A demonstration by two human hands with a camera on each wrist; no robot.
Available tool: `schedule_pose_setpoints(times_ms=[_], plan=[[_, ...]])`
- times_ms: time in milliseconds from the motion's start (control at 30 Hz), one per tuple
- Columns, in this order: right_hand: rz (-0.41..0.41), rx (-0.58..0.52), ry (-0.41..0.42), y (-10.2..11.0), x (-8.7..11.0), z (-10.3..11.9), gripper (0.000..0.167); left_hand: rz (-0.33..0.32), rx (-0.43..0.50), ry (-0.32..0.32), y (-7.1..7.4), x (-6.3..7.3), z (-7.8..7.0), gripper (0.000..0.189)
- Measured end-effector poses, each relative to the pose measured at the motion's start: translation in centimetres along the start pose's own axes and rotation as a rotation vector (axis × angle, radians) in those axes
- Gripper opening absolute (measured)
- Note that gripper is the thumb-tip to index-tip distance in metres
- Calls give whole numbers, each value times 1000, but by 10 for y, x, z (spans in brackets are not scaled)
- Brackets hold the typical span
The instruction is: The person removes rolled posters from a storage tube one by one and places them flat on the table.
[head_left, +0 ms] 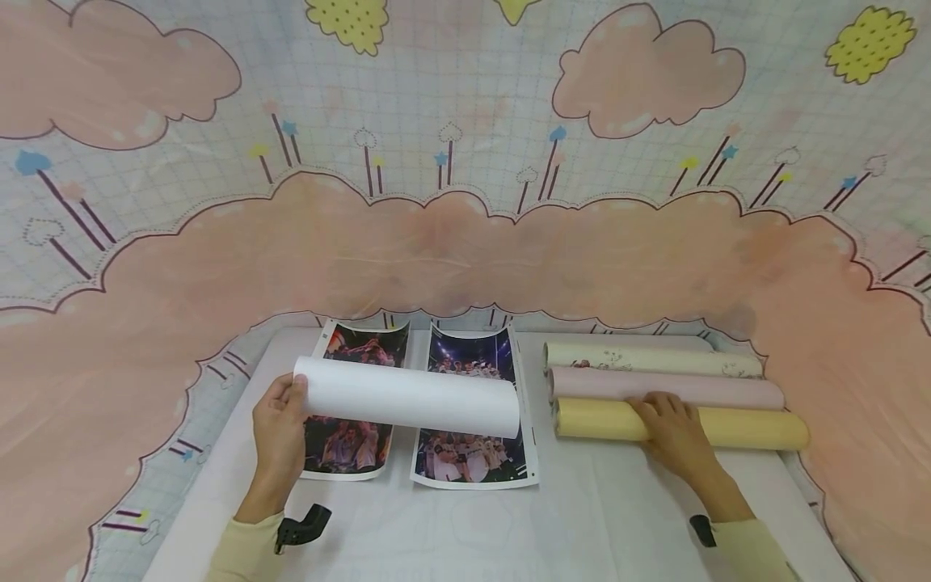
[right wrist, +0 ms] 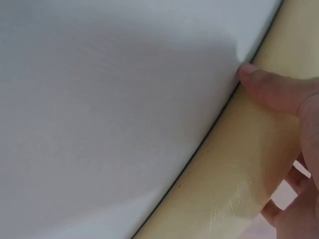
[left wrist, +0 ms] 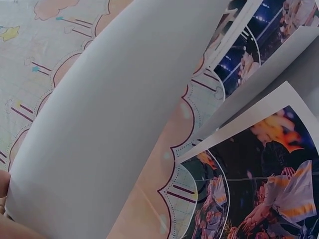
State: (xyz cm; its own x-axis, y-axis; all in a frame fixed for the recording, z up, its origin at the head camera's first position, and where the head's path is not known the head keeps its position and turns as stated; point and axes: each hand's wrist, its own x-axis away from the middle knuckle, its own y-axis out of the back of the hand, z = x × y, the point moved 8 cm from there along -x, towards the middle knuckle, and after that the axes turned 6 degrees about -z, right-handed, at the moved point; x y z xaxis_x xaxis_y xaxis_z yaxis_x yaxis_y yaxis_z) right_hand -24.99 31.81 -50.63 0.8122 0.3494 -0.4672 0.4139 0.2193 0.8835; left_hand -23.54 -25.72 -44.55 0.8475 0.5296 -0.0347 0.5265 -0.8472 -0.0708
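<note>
My left hand [head_left: 280, 424] grips the left end of a white paper roll [head_left: 410, 396], thumb on its near face. The roll is held up over two printed photo posters [head_left: 349, 453], [head_left: 473, 465] and covers their middles. In the left wrist view the white roll [left wrist: 99, 119] crosses from lower left to top, with fingers at its end. My right hand [head_left: 672, 428] lies over the yellow roll [head_left: 749, 428], the nearest of the rolls at the right. The right wrist view has the thumb [right wrist: 271, 89] along the near side of the yellow roll [right wrist: 224, 184] and fingers over its far side.
Behind the yellow roll lie a pink roll [head_left: 742, 394] and a cream flower-patterned roll [head_left: 655, 360], side by side. All rest on a white table [head_left: 567, 517]. A cloud-patterned cloth [head_left: 465, 250] hangs behind the table's far edge.
</note>
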Motion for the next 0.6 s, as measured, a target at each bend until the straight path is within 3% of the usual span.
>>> schedule_pose_setpoints(times_ms=[267,600], plan=[[-8,28,11,-6,-13,-5,77,3,-37,21,2,1,2,39],[-9,27,27,-11,-30,-12,74,3,-11,-4,4,5,1,36]])
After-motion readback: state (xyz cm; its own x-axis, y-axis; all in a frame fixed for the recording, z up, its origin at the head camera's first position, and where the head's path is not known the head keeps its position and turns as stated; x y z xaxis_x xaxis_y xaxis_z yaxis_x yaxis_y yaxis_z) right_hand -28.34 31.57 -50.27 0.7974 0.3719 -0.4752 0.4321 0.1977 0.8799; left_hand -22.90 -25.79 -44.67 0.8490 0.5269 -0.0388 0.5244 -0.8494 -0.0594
